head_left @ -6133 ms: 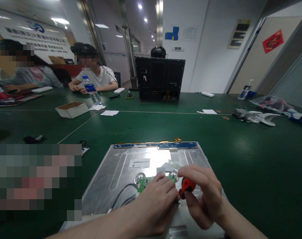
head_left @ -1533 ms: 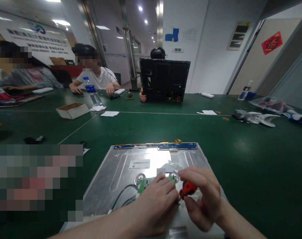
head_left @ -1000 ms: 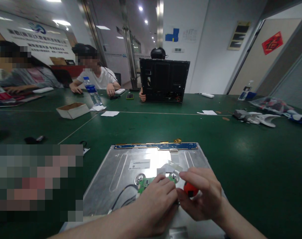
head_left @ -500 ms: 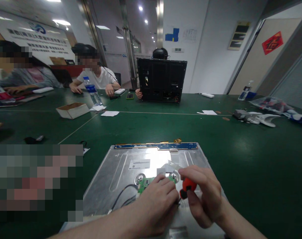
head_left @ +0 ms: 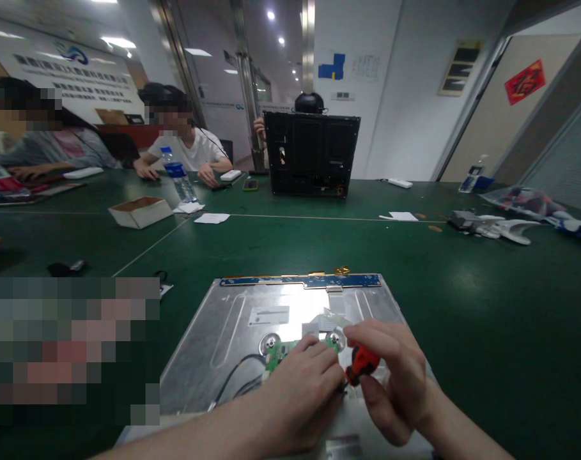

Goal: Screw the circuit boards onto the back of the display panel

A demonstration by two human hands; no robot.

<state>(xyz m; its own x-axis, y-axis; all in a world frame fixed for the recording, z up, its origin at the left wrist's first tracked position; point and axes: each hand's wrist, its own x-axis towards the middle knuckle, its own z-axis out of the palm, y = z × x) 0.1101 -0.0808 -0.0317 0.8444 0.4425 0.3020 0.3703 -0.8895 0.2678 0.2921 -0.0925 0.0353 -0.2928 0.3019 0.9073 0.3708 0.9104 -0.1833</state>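
Note:
A silver metal panel point(head_left: 232, 319) lies in front of me, with a blue strip board point(head_left: 300, 282) along its far edge. On it sits a green circuit board point(head_left: 275, 359), partly covered by my left hand point(head_left: 309, 383). That hand is curled, its fingertips largely hidden, and I cannot make out what they grip. My right hand point(head_left: 400, 377) pinches the handle of a red and black screwdriver point(head_left: 364, 363) between thumb and fingers. The screwdriver tilts down toward my left hand, which hides its tip. Dark cables point(head_left: 240, 377) run left from the board.
Ahead stand an open cardboard box point(head_left: 140, 212), a water bottle point(head_left: 178, 176) and a black display back point(head_left: 314, 153) held by a person. Paper scraps point(head_left: 212, 218) lie mid-table. Grey and white parts point(head_left: 491, 225) and a plastic bag point(head_left: 525, 201) lie right. Other people sit left.
The screwdriver's handle has turned and tilted slightly in my right hand's fingers; my left hand stays put. Across the table, a person's hand has moved up the display's side.

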